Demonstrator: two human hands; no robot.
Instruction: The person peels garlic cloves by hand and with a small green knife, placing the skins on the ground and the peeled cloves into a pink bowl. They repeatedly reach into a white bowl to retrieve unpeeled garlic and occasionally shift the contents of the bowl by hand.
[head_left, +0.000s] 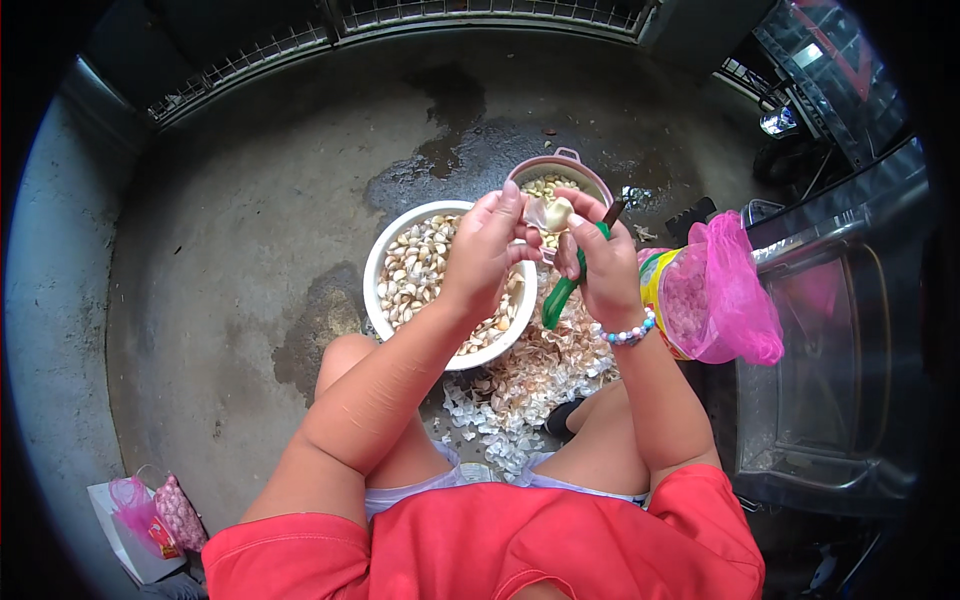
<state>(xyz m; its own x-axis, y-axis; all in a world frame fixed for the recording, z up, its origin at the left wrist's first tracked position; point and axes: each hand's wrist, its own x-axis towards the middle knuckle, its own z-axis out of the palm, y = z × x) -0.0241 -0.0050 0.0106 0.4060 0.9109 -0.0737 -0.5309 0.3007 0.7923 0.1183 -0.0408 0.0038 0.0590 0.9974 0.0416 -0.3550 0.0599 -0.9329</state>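
Observation:
Above the bowls my two hands meet around a pale garlic clove (556, 212) with loose papery skin (537, 212) hanging from it. My left hand (488, 248) is closed, its thumb and fingers pinching the skin side. The fingertips of my right hand (606, 265) grip the clove, while a green-handled knife (562, 302) lies across the palm, its dark end poking up past the fingers. Under my left hand a white basin (372, 285) holds many unpeeled cloves (420, 262). Just beyond my hands, a pink pot with handles (598, 182) contains peeled cloves (548, 185).
Garlic skins (520, 400) are heaped on the concrete floor (230, 260) between my legs. At right stands a pink mesh bag (735, 290) beside dark furniture (830, 350). Bagged bulbs (178, 512) sit at lower left. Wet patches (410, 178) spread beyond the basin.

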